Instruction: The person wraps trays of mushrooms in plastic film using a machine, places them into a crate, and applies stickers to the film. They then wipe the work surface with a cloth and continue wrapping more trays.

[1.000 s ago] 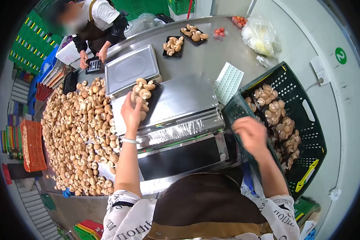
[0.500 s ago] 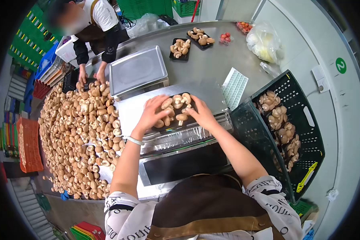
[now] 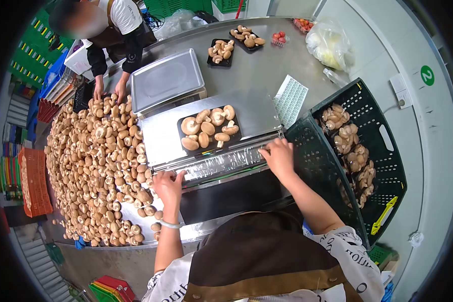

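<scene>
A black tray (image 3: pixel 182 129) of shiitake mushrooms (image 3: pixel 207 127) lies on the metal wrapping station, with no hand touching it. In front of it runs a roll of clear plastic film (image 3: pixel 226 162). My left hand (image 3: pixel 167 188) is at the film's left end, its fingers curled and its thumb towards the film. At the right end, my right hand (image 3: pixel 280 157) has bent fingers pinched at the film's edge. The fingertips of both hands are partly hard to make out. To the left spreads a large heap of loose shiitake mushrooms (image 3: pixel 98 166).
A metal scale platform (image 3: pixel 167 80) stands behind the station. Two filled mushroom trays (image 3: pixel 220 53), a tomato pack (image 3: pixel 279 39) and a label sheet (image 3: pixel 290 100) lie farther back. A dark green crate (image 3: pixel 382 126) holds packed mushrooms at right. Across the heap, a co-worker's hands (image 3: pixel 120 90) touch mushrooms.
Both my hands have left the mushroom tray and moved down towards me, apart, to opposite ends of the film roll. The tray stays on the station. The head view has shifted slightly.
</scene>
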A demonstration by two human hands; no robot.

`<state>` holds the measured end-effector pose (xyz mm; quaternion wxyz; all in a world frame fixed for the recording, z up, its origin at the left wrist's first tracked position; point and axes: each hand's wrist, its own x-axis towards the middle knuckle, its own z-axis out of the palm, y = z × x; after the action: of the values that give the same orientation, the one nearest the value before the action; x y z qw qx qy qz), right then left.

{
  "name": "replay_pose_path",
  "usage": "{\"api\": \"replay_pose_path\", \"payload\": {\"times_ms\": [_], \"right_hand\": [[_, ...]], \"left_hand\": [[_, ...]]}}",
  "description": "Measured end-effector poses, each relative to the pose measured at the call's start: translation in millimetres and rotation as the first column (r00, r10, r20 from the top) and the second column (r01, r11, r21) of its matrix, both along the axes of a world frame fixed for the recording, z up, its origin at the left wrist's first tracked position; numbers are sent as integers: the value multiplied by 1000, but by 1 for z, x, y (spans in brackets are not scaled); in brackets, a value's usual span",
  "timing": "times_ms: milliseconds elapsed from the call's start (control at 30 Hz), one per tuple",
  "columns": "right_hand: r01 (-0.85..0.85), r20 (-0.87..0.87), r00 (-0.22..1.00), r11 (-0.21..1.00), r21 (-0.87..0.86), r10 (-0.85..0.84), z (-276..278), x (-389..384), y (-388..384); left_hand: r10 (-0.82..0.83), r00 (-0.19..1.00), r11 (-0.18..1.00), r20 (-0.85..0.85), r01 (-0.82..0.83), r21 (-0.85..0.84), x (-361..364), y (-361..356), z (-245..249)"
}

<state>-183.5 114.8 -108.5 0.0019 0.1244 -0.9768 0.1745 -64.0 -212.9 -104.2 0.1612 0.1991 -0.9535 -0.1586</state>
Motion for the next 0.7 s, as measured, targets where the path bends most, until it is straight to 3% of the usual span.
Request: {"api": "replay_pose_path", "payload": {"times_ms": [33,67,100,167,200,233,267,300,333,400,433,467,500,533,600,633,667,700], "right_hand": [[-46,23,999,995,-87,48,-4,-3,-7],[-101,-6,995,993,-65,101,-7,-5,-11],[-82,135,984,975,-205,112,-6,-11,-8],[19,398,899,890,-455,184,7,-21,0],[152,488,805,678,-720,338,7,-24,11],[400,596,683,466,-789,422,31,-27,18],[455,534,669,283,-844,517,48,-31,23],[512,459,657,94,-854,597,62,-35,25],[475,339,687,-44,-879,643,75,-41,20],[392,81,732,-320,-863,677,96,-61,-2],[347,79,811,-368,-863,580,102,-75,-17],[293,73,878,-411,-863,473,104,-90,-33],[226,67,900,-330,-917,431,103,-107,-49],[157,53,920,-241,-958,388,99,-124,-65],[29,76,975,221,-975,207,57,-156,-94],[-25,78,975,455,-890,207,26,-167,-101],[-77,81,975,659,-748,205,-3,-175,-106],[-106,161,959,820,-563,234,-17,-175,-109]], "left_hand": [[5,1000,999,-27,-4,53,-5,5,-8],[-23,999,992,-36,28,121,-9,4,-13],[-13,997,935,72,-13,355,-14,-5,-14],[-76,957,665,279,-160,729,-22,-30,-1],[-176,982,341,72,-7,940,-20,-43,12],[-109,994,139,16,-1,990,-23,-45,35],[-178,984,109,-15,34,993,-28,-53,60],[-156,984,-24,-82,79,997,-33,-55,77],[-153,983,-86,-104,92,992,-43,-57,95],[4,943,-190,-332,326,926,-68,-61,106],[50,883,-371,-466,450,812,-84,-67,107],[187,886,-285,-424,462,840,-97,-60,111],[117,824,-178,-555,567,804,-121,-58,105],[85,778,-145,-622,628,765,-142,-57,87],[-28,844,305,-535,517,800,-174,-45,47],[-122,912,510,-391,396,764,-183,-49,22],[-242,955,767,-170,296,570,-183,-40,19],[-260,936,691,-238,353,632,-187,-42,-24]]}}
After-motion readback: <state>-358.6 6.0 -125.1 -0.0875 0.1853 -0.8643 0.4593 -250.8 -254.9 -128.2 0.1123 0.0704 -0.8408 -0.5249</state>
